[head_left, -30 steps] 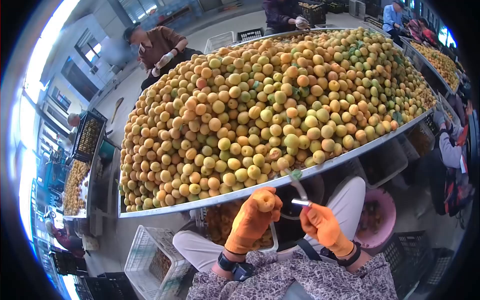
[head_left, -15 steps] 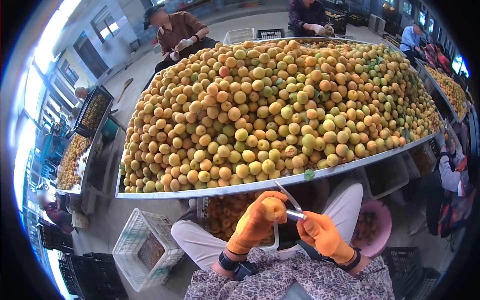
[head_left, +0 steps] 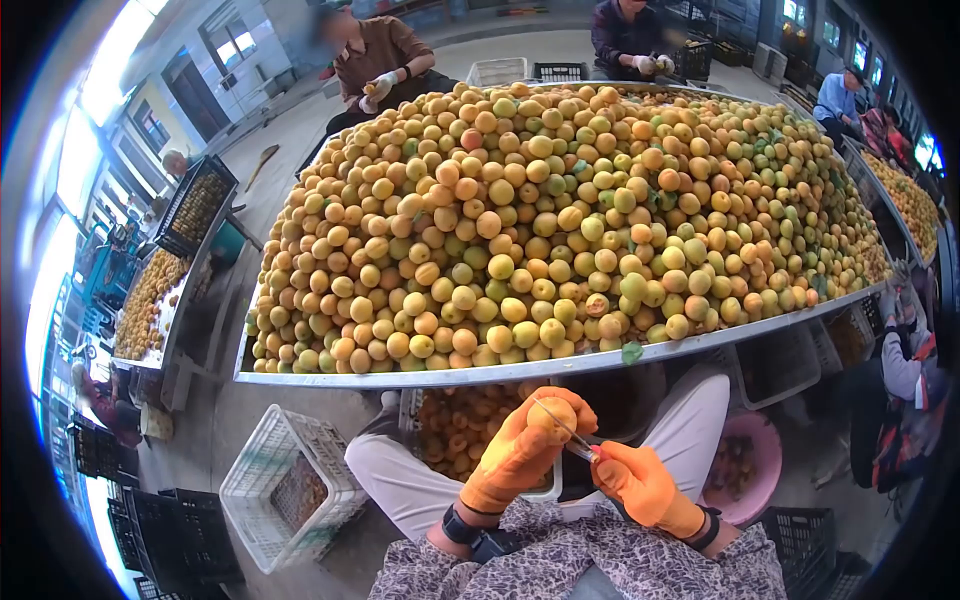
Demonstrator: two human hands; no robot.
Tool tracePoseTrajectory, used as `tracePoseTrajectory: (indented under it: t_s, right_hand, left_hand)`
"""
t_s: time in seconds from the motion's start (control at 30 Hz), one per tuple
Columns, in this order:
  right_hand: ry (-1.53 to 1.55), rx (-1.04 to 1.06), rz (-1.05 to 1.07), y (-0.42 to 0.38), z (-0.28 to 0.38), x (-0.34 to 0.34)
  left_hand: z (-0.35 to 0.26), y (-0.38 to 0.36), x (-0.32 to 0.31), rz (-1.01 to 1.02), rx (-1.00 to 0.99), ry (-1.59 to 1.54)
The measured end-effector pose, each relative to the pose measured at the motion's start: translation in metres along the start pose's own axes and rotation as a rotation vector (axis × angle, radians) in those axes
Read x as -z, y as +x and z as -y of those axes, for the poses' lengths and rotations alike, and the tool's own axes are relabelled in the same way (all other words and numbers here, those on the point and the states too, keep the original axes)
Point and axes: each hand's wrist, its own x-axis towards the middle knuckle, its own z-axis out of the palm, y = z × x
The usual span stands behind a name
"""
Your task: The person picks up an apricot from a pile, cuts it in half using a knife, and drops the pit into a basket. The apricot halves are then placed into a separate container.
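My left hand [head_left: 515, 457], in an orange glove, is closed around a yellow-orange apricot [head_left: 551, 420], held up in front of my lap. My right hand [head_left: 648, 486], gloved alike, grips a slim metal tool [head_left: 580, 446] with a bit of red at the fingers. The tool's thin edge lies across the face of the apricot; its exact kind does not show. Just beyond both hands runs the metal rim [head_left: 480, 377] of a table heaped with apricots [head_left: 560, 230]. Below, between my knees, a crate holds apricot pieces [head_left: 455, 430], partly hidden by my left hand.
A white plastic crate [head_left: 285, 490] stands on the floor at the left, a pink basin [head_left: 748, 462] at the right. Black crates [head_left: 180, 535] are stacked at lower left. Across the table, two people in white gloves [head_left: 380, 88] handle fruit. Another person's sleeve [head_left: 900, 355] shows at right.
The tool has turned from pointing up beside the apricot to lying across it. My left hand has shifted slightly, and the view has tilted a little.
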Motion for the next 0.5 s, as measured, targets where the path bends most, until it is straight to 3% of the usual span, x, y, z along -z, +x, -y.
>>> tracePoseTrajectory:
  t_s: [0.23, 0.43, 0.5]
  right_hand:
    - [-0.068, 0.099, 0.032, 0.0, -0.018, 0.001]
    - [-0.159, 0.33, -0.011, -0.003, -0.037, 0.006]
    - [-0.177, 0.302, 0.001, -0.003, -0.037, 0.011]
  left_hand:
    - [0.001, -0.005, -0.01, 0.007, -0.019, -0.05]
    - [-0.017, -0.005, -0.026, 0.167, 0.096, 0.153]
    - [-0.027, -0.003, -0.032, 0.174, 0.084, 0.114]
